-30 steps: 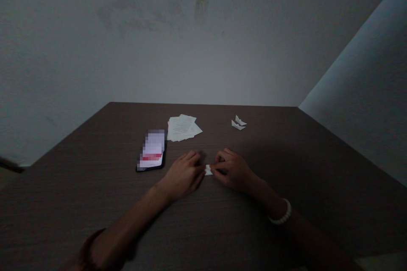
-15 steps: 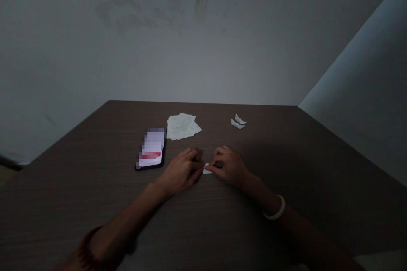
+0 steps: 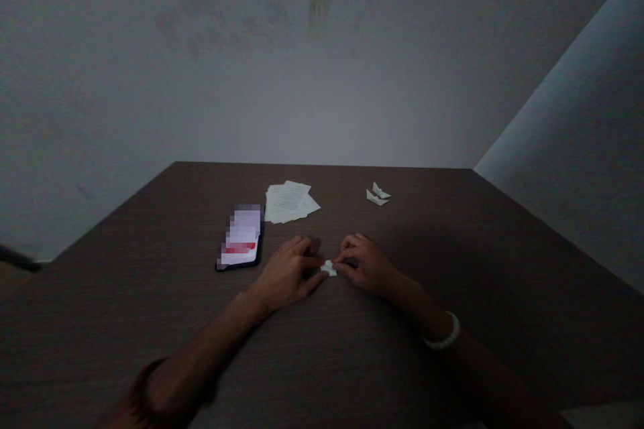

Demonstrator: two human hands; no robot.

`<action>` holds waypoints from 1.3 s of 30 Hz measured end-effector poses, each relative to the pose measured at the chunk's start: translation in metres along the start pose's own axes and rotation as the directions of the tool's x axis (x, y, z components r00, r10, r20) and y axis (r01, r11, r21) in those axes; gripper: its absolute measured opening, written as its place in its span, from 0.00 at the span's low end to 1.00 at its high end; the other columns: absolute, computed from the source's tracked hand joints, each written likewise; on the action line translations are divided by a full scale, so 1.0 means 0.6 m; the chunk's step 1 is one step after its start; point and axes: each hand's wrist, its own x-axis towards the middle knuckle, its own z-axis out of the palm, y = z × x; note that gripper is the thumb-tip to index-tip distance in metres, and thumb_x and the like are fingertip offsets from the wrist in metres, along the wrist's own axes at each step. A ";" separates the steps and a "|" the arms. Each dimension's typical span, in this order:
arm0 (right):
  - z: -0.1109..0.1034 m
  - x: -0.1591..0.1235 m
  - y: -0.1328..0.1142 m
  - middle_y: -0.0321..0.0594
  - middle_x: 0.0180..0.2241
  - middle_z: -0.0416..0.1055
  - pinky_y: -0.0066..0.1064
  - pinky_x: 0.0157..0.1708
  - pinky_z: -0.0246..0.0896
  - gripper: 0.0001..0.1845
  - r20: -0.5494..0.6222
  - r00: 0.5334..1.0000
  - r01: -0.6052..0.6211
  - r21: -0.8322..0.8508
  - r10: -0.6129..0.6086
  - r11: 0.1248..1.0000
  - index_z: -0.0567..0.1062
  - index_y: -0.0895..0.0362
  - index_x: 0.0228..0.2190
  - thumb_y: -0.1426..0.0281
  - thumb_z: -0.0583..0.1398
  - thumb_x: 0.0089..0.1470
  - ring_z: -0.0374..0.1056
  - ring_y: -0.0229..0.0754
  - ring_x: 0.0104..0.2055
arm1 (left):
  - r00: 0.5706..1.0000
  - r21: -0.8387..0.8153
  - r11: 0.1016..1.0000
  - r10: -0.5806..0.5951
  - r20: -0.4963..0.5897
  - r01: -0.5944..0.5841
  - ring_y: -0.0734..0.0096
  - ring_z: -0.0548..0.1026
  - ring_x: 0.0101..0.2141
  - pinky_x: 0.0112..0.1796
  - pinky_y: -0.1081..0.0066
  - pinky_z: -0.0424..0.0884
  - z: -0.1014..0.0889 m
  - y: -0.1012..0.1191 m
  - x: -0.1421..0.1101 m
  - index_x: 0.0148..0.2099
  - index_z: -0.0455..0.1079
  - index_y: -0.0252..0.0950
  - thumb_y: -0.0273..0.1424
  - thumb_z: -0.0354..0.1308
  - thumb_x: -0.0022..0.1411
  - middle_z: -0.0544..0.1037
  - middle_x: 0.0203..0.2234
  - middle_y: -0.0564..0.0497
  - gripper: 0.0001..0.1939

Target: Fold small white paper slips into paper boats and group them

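Observation:
A small folded piece of white paper point(image 3: 329, 268) lies on the dark wooden table between my two hands. My left hand point(image 3: 292, 271) grips its left side, thumb and forefinger closed at the edge. From the other side, the fingertips of my right hand point(image 3: 365, 264) pinch the right edge of the paper. The fingers cover both ends of it, so its full folded shape is hidden. Beyond my right hand sit two little folded paper boats point(image 3: 377, 198), close together.
A stack of loose printed paper sheets point(image 3: 288, 204) lies past my left hand. Left of it is a phone point(image 3: 240, 238) with its screen lit. The table point(image 3: 322, 362) reaches back to a grey wall point(image 3: 322, 100), and another wall slants along the right.
My fingers have shifted slightly along the paper; my left thumb and forefinger have spread around its edge, and more of its folded surface shows. Both hands stay in nearly the same place.

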 end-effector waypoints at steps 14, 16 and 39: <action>0.000 0.000 -0.001 0.39 0.33 0.68 0.35 0.39 0.57 0.07 0.000 1.000 -0.011 0.023 0.011 1.000 0.81 0.55 0.30 0.65 0.69 0.49 0.63 0.41 0.35 | 0.999 -0.040 0.999 -0.032 -0.043 0.030 0.60 0.67 0.41 0.41 0.61 0.66 0.002 0.001 0.001 0.44 0.78 0.39 0.34 0.56 0.64 0.70 0.37 0.46 0.11; 0.001 -0.001 0.001 0.39 0.33 0.68 0.35 0.38 0.57 0.06 0.007 1.000 -0.011 0.030 0.011 0.999 0.81 0.54 0.31 0.66 0.68 0.49 0.63 0.41 0.36 | 0.999 -0.040 0.999 -0.036 -0.040 0.035 0.60 0.67 0.41 0.41 0.61 0.66 0.003 0.000 0.001 0.44 0.78 0.39 0.34 0.56 0.64 0.70 0.37 0.46 0.11; -0.012 -0.009 -0.010 0.40 0.35 0.71 0.35 0.40 0.59 0.01 0.007 0.984 0.176 -0.006 -0.176 0.984 0.77 0.56 0.29 0.72 0.65 0.50 0.63 0.43 0.38 | 0.970 -0.150 0.959 0.241 -0.016 -0.241 0.63 0.68 0.41 0.41 0.65 0.68 0.002 -0.006 0.000 0.42 0.75 0.33 0.25 0.51 0.68 0.73 0.39 0.44 0.11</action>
